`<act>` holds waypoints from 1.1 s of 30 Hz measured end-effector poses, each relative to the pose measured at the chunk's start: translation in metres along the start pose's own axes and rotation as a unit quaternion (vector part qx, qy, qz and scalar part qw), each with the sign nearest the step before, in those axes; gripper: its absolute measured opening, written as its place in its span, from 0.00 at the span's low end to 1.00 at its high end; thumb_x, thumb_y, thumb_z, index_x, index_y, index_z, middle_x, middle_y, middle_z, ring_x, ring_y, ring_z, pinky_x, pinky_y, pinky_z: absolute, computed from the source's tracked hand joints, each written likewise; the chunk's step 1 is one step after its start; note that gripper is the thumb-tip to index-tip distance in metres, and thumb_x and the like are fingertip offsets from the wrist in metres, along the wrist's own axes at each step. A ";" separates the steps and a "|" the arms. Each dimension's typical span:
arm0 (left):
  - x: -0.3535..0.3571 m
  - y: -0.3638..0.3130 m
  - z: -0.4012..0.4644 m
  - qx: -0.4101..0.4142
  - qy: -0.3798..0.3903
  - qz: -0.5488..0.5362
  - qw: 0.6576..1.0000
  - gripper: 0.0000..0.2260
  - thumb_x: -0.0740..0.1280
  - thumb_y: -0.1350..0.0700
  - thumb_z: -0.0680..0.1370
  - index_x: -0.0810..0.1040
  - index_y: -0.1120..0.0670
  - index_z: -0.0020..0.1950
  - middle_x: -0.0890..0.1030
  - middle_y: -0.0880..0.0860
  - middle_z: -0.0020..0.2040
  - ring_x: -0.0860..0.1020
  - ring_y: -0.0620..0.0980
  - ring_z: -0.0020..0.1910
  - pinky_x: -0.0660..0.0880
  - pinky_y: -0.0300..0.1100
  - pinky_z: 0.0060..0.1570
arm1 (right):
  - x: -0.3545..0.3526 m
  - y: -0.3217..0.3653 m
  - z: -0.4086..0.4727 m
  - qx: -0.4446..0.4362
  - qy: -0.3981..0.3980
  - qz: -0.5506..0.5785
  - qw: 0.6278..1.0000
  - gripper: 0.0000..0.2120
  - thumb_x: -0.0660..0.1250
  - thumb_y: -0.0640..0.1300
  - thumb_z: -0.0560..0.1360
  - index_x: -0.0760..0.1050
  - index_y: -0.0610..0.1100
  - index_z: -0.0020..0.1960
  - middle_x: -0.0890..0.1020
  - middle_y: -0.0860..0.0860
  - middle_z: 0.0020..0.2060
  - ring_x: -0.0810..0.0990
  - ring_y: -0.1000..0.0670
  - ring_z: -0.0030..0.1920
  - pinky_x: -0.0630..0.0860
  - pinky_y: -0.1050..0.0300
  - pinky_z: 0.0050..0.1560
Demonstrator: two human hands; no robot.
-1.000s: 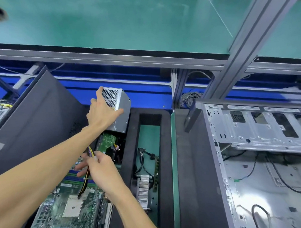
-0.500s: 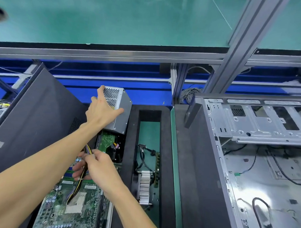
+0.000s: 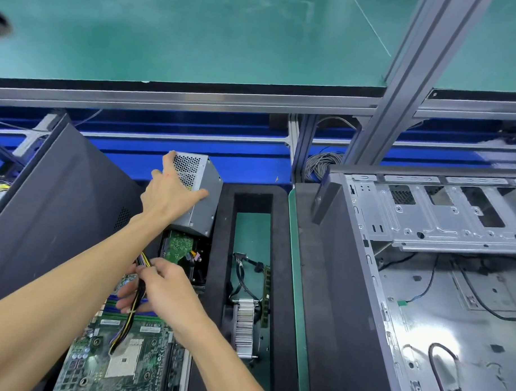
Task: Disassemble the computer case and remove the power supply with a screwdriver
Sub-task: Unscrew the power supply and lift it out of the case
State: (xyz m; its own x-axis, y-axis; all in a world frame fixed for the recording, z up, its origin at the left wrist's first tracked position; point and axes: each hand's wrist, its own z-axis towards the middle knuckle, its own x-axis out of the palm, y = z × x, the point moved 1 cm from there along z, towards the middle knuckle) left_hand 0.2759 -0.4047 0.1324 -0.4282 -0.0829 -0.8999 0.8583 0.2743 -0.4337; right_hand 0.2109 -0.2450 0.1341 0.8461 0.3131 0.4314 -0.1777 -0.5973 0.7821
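From the head view, the left hand (image 3: pixel 170 196) grips the grey metal power supply box with a perforated grille (image 3: pixel 196 197), its fingers (image 3: pixel 168 160) reaching up over the top edge and the thumb spread across the side face. The box is held tilted above the far end of the black foam tray (image 3: pixel 219 252), clear of the case, probably so that it can be lowered into a slot without its leads catching. The right hand (image 3: pixel 165 291) is clenched round the bundle of yellow and black cables (image 3: pixel 129 313) that trails from the box, most likely gathering them so they go in with the unit rather than dragging across the boards.

The tray's left compartment holds a green motherboard with a square silver socket (image 3: pixel 122 363) lying flat, and beyond it, beneath the raised box, a small green circuit board on a black drive (image 3: pixel 180 248). The narrow right compartment holds a finned aluminium heatsink (image 3: pixel 244 326), a thin green memory stick (image 3: pixel 266 295) standing on edge along the wall, and loose black leads (image 3: pixel 244 268).

To the right, the open grey steel computer case (image 3: pixel 423 274) lies on its side on the table, with only a few wires left inside. A dark grey side panel (image 3: pixel 54 203) leans at the left. The removal looks done; stowing remains.
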 end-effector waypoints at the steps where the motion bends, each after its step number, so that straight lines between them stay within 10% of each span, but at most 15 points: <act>1: -0.001 0.000 -0.002 0.001 -0.009 -0.008 1.000 0.47 0.76 0.40 0.68 0.51 0.44 0.78 0.73 0.63 0.62 0.76 0.63 0.48 0.69 0.51 0.45 | -0.001 0.000 0.000 0.000 0.000 -0.002 1.000 0.10 0.53 0.40 0.84 0.72 0.41 0.58 0.80 0.49 0.35 0.80 0.51 0.34 0.80 0.50 0.48; 10: -0.029 -0.046 -0.018 0.059 -0.067 -0.070 0.994 0.46 0.75 0.38 0.67 0.52 0.43 0.77 0.73 0.60 0.63 0.73 0.58 0.48 0.67 0.50 0.48 | -0.008 0.005 -0.011 -0.052 -0.047 0.005 0.998 0.09 0.57 0.42 0.82 0.77 0.45 0.50 0.81 0.52 0.32 0.78 0.53 0.30 0.77 0.58 0.41; 18: -0.003 -0.078 -0.046 -0.012 0.091 -0.223 0.970 0.42 0.76 0.39 0.65 0.58 0.43 0.72 0.75 0.49 0.57 0.79 0.54 0.51 0.78 0.56 0.54 | -0.028 0.002 -0.041 -0.063 -0.060 0.013 0.996 0.09 0.57 0.42 0.78 0.75 0.42 0.45 0.78 0.49 0.27 0.76 0.49 0.24 0.74 0.61 0.28; 33: 0.060 -0.087 -0.043 -0.045 0.057 -0.033 0.997 0.43 0.74 0.37 0.65 0.56 0.48 0.71 0.75 0.60 0.53 0.75 0.59 0.44 0.72 0.49 0.43 | -0.070 0.003 -0.064 -0.012 -0.089 -0.024 0.996 0.12 0.54 0.40 0.82 0.76 0.43 0.49 0.80 0.50 0.33 0.79 0.53 0.28 0.75 0.60 0.35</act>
State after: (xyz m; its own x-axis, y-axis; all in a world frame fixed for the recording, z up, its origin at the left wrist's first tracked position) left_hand 0.1632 -0.3928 0.1184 -0.5164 0.0048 -0.8564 0.8005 0.3580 -0.4807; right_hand 0.1192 -0.2216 0.1345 0.9295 0.2033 0.3076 -0.1445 -0.5667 0.8112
